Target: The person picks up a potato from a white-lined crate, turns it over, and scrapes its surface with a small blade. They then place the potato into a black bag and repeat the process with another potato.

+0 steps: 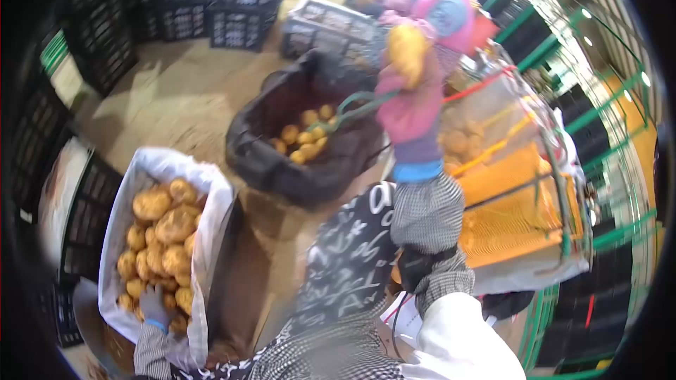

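- By my reading you are mid-way. The white sack is still heaped, the black sack holds only a shallow layer, and one potato [407, 49] is up in the air in your right grip [408, 91].
- Crates [211, 0]: black, stacked along the far wall and down your left side. I cannot tell what is in them.
- Net [521, 218]: an orange mesh bag hung open on a frame to your right. A few potatoes show through its upper part; the lower part looks slack.
- Black sack [243, 148]: it stands open on the floor ahead of you, between the white sack and the net, with a small pile of potatoes at the bottom and plenty of room above.
- White sack [116, 232]: it lies open at your left, full of potatoes nearly to the rim.
- A second person [451, 7] works beyond the net, their hands apart from yours.
- Right grip: pink glove, arm raised, fingers closed around the potato, held high above the gap between black sack and net.
- Left grip [153, 306]: grey glove, resting on the potatoes at the near end of the white sack. I cannot tell whether it has closed on one.
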The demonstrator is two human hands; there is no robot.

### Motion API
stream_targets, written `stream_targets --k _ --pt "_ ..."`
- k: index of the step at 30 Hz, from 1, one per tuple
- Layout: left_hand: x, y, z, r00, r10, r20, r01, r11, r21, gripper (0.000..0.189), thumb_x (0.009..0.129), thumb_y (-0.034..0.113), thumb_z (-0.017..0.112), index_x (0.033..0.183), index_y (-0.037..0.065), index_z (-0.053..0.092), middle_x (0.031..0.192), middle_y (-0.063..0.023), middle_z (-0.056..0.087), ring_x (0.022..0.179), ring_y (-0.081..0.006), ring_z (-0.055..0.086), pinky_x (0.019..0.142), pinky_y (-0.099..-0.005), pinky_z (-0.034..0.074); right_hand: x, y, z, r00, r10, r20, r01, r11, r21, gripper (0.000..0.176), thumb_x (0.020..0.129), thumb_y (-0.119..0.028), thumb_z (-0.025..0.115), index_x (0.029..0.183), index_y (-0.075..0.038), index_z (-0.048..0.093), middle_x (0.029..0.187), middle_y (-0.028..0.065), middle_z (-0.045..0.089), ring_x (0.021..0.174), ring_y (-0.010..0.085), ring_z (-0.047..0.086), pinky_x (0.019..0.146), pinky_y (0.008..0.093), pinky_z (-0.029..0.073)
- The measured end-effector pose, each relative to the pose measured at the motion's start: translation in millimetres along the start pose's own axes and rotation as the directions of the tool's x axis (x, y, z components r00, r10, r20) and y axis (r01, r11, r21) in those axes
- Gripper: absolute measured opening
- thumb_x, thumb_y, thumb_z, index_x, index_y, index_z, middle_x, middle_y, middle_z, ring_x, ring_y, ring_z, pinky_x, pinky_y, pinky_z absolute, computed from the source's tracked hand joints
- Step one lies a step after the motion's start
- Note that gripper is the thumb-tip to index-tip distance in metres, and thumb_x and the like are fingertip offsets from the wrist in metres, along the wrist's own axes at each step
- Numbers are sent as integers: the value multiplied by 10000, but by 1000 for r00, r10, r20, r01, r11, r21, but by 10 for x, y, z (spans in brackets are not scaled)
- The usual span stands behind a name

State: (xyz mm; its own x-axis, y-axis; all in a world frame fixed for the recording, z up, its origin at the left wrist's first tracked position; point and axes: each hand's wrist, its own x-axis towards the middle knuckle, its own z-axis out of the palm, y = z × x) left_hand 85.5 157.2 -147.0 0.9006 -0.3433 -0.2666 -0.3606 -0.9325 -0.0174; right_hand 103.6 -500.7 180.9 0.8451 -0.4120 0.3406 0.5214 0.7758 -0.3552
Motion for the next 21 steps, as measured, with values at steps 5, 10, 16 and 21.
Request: stream_targets --k 5,10,16,21 --pt "-10 -32 -321 991 -131 19 114 771 -626 706 665 357 833 1228 42 545 987 -161 659 903 -334 657 795 -437 538 388 -1780 755 743 -652 149 614 576 -540 409 891 -315 699 1142 -16 573 932 80 627 751 200 634 686 304 556" --pt "78 -36 -804 901 129 414 433 -314 -845 561 940 438 601 1377 108 480 1184 -73 629 1059 -255 638 865 -420 553 596 -2151 93 737 16 676 485 -709 -512 201 953 -120 543 1081 -8 651 1086 76 645 899 148 609 819 271 501" --pt "-247 904 -1919 944 161 287 322 -627 -709 664 949 577 519 1457 165 407 1414 -108 530 1272 -321 547 1018 -520 492 -626 1283 364 913 380 147 90 163 -982 353 984 -201 523 1250 15 607 1194 112 621 867 124 650 744 270 545" --pt "-445 1427 -2017 995 59 80 99 -674 -732 669 980 527 505 1479 109 350 1391 -125 517 1268 -267 544 1001 -456 512 -1876 2445 351 422 900 -106 -528 149 -836 563 883 -161 724 1371 14 503 1180 103 629 873 159 662 767 269 542"
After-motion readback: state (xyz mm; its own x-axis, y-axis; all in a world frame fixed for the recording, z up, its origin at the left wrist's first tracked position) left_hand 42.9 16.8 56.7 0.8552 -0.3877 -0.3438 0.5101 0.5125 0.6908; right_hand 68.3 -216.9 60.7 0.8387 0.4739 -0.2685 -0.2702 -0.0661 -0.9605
